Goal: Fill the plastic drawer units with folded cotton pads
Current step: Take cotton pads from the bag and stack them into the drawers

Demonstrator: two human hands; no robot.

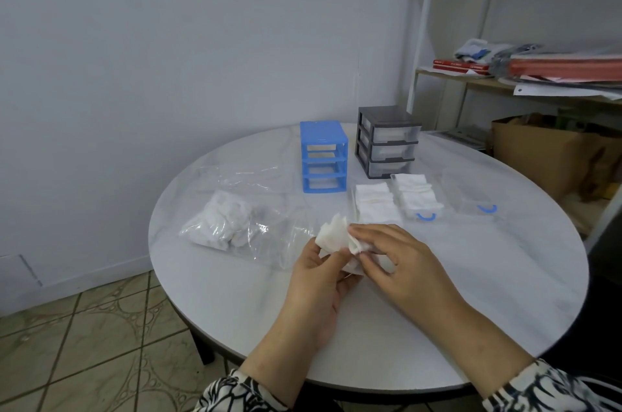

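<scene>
Pinching one white cotton pad (pixel 333 238) between both hands above the near middle of the round white counter (pixel 471 294). Left hand (pixel 314 280) curling thumb and fingers round the pad's lower left edge; right hand (pixel 390 260) closing its fingertips on the pad's right side, so both grips closed on the same pad, the pad standing crumpled between them and rising a little above the fingers.

Lying just left of the hands, a clear plastic bag (pixel 232 226) holding loose white cotton pads. Sitting just beyond the hands, two clear drawers (pixel 397 199) side by side, packed with folded pads, the right one showing a blue handle. Resting further right, well apart, a third clear drawer (pixel 471 198) with a blue handle, contents not discernible.

Standing at the far side of the counter, a blue drawer frame (pixel 323 156) with its three slots open, and just right of it a grey drawer unit (pixel 387 140) with three clear drawers in place.
</scene>
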